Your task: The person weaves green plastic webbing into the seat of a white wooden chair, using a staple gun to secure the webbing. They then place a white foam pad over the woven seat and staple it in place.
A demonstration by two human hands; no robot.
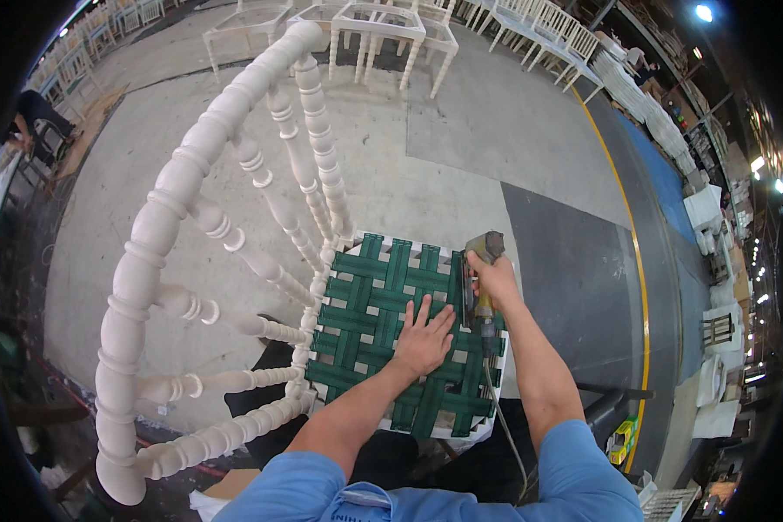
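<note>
Nearest to us, below the woven seat (348, 320), our blue sleeves (278, 487) come in, and a thin hose (501, 409) climbs along the seat's right side to a yellow-and-grey pneumatic stapler (485, 245). Our right grip (493, 277) is closed around the stapler's body, at the seat's right edge; the stapler looks dense, hard and probably top-heavy, so we do best to hold it firmly round the body and leave the hose slack. Our left grip (424, 337) lies spread on the middle of the seat, fingers apart, clasping nothing. The green straps (431, 409) there look smooth, flexible and a little slippery, likely giving slightly under the palm. Left of the seat rises the white chair back (143, 252), its turned spindles (235, 322) running out to a thick rail (117, 348); we judge it rigid, bulky and moderately heavy, with a pale surface that could scuff. The rail seems a surer hold than a slim spindle or a single strap. Beyond the seat, across the grey floor (461, 148), stand more white chairs (380, 28).
</note>
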